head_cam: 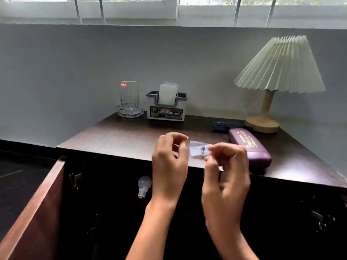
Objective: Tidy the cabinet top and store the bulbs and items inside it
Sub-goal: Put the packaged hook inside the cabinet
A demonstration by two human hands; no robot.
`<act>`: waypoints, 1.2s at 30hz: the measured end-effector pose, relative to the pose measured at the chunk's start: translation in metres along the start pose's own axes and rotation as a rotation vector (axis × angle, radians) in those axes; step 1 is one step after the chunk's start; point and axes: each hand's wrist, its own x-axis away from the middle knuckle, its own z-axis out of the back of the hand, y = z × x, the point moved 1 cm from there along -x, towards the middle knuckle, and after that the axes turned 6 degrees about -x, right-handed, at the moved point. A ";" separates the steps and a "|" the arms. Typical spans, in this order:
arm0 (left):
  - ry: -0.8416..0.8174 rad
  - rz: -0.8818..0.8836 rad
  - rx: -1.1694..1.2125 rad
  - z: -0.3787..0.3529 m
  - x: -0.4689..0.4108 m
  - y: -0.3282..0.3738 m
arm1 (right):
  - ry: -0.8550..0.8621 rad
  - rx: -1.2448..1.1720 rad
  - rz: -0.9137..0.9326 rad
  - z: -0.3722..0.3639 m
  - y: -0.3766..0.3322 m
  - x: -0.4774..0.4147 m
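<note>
A small clear plastic packet [199, 150] with a metal hook inside is held above the front edge of the dark cabinet top [120, 136]. My right hand [226, 177] pinches the packet's right side. My left hand [170, 162] hovers just left of it, fingers curled and apart, not clearly touching it. A white bulb [144, 185] lies inside the open cabinet, below the top. A purple case [249, 147] and a dark blue item [224, 126] lie on the top at the right.
A glass [129, 98] stands in a glass ashtray [130, 112] at the back, next to a white tissue holder [166, 107]. A pleated lamp [277, 72] stands at back right. The left cabinet door [35, 209] hangs open towards me.
</note>
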 end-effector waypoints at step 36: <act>-0.092 0.426 0.162 0.011 0.077 0.008 | -0.258 -0.069 -0.806 0.058 0.015 0.026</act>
